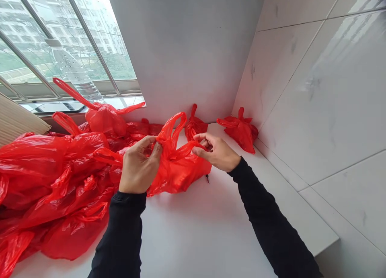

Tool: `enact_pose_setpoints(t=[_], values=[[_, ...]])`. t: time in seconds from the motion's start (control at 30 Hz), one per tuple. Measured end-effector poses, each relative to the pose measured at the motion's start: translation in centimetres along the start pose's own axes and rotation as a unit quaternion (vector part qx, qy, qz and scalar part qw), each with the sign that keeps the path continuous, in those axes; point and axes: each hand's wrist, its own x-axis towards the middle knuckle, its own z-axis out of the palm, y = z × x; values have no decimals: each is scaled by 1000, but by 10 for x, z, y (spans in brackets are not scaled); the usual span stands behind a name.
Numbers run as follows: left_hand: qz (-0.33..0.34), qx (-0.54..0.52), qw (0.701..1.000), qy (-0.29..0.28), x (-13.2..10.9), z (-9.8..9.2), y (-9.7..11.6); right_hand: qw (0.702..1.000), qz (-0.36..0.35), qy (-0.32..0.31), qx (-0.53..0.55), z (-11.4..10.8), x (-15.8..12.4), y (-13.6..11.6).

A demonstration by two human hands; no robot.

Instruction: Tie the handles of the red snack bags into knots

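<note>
A filled red plastic bag [181, 173] rests on the white tabletop [205, 229] between my hands, its handles pulled upward. My left hand [140, 163] pinches the bag near the base of its left handle, thumb and forefinger pressed together. On the other side, my right hand [218, 149] holds the right handle between thumb and fingers. What lies inside the bag is hidden by the plastic. A small dark metal tip [208, 178] shows at the bag's lower right edge; its kind I cannot make out.
A large heap of red plastic bags [75, 189] covers the left side. Two tied bags stand at the back: one small [196, 123], one by the tiled wall [241, 131]. A clear plastic bottle [72, 69] stands by the barred window. The table's edge [327, 248] ends at right.
</note>
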Motion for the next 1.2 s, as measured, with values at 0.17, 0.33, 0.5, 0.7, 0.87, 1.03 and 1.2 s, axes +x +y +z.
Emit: enact_pose_setpoints(t=[0.17,0.33,0.5,0.7,0.87,1.03,1.2], values=[[-26,-16,999,37,2,-2,-2,999,-2,-14,-41,4,-1,0],[-54,-43,996,58,2,-6,3,998,22,61,-20,-1,0,-3],[-62,-25,997,51,-2,-1,15,997,11,73,-19,-3,-2,-8],[-80,123,987,67,0,0,7,998,-12,65,12,-4,-2,-7],[-42,219,974,44,1,-12,5,999,-8,28,-25,-8,-3,-8],[-53,282,954,87,-3,-22,10,999,1,-27,-43,-8,-6,-12],[-85,307,940,123,-2,-31,10,999,-24,45,-17,-5,-8,-17]])
